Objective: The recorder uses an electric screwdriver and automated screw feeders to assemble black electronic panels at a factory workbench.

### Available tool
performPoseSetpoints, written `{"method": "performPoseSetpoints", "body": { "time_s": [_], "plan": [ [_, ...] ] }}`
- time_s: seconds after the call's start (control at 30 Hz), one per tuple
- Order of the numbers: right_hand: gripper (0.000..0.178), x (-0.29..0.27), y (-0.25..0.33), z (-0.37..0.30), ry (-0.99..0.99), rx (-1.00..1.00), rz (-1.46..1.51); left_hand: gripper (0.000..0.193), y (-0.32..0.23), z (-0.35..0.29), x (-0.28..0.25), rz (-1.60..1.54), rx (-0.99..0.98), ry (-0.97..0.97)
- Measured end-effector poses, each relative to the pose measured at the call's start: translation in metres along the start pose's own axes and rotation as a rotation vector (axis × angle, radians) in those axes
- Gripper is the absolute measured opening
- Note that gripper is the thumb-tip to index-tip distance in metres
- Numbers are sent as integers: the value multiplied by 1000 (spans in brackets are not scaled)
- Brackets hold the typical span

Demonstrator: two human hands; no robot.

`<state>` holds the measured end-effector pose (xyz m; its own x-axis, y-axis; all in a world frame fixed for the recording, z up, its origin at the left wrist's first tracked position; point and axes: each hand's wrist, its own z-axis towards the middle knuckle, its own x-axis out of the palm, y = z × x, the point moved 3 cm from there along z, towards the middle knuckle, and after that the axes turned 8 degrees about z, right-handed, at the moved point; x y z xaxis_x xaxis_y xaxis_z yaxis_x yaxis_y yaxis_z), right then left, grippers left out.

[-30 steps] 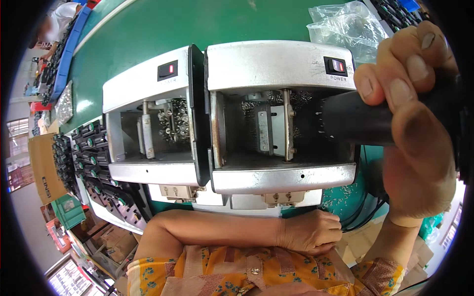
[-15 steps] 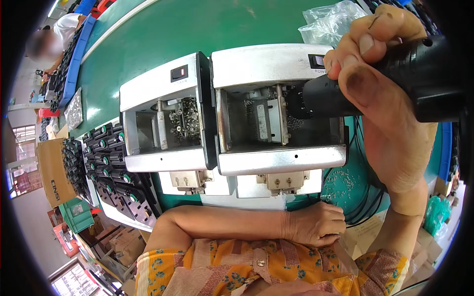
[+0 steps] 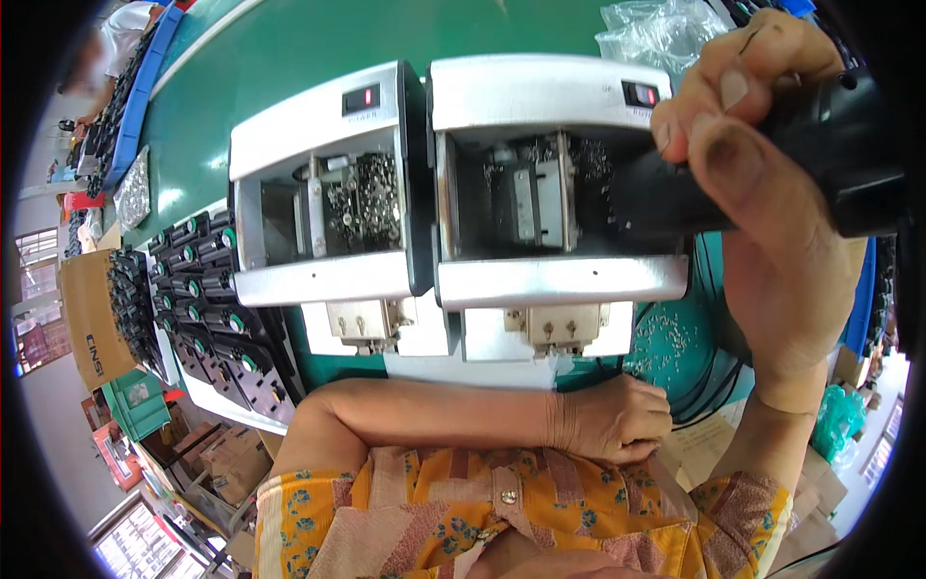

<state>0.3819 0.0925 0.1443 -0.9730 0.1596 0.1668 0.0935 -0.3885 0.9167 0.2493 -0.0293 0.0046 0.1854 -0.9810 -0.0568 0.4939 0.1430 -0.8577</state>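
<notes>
My right hand (image 3: pixel 762 164) is raised close to the camera. Its thumb and fingers grip a thick black cylindrical object (image 3: pixel 675 193), whose kind I cannot make out. That object partly covers the right-hand screw feeder (image 3: pixel 569 282), a silver box with an open bay holding many tiny screws. Against the feeder's left side stands a second screw feeder (image 3: pixel 323 280), also with small screws inside; both have lit red switches. My left forearm lies across my front, and my left hand (image 3: pixel 622 417) rests curled below the right feeder. Its palm side is hidden.
Left of the feeders are rows of black parts with green rings (image 3: pixel 193 289). A cardboard box (image 3: pixel 92 318) stands beyond them. Loose screws (image 3: pixel 666 338) and black cables (image 3: pixel 714 376) lie at right. Clear plastic bags (image 3: pixel 656 34) sit behind. Another person (image 3: pixel 121 39) is at far left.
The whole view has shifted, so the feeders sit higher and slightly further right in it. My right hand keeps its grip on the black object; my left hand stays curled in place.
</notes>
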Motion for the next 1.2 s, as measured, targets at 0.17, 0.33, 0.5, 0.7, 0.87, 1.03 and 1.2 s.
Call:
{"method": "performPoseSetpoints", "body": {
  "time_s": [0.17,0.33,0.5,0.7,0.87,1.03,1.2],
  "plan": [
    [38,-20,-6,-2,-37,36,97,16,-2,2,0,8,7,-25],
    [37,-10,-2,-3,-53,0,175,18,-1,1,1,47,41,-14],
    [37,-13,24,-20,-34,-48,241,18,2,-5,3,77,72,-39],
    [36,-20,72,-39,-72,-137,263,17,0,-3,5,83,128,-20],
    [34,5,87,-75,-270,-243,292,17,-4,-8,9,345,305,106],
    [40,14,94,-119,-362,-285,603,18,-7,-10,14,519,420,240],
    [35,41,66,-149,-319,-170,505,19,-8,-9,15,599,454,328]
  ]
}}
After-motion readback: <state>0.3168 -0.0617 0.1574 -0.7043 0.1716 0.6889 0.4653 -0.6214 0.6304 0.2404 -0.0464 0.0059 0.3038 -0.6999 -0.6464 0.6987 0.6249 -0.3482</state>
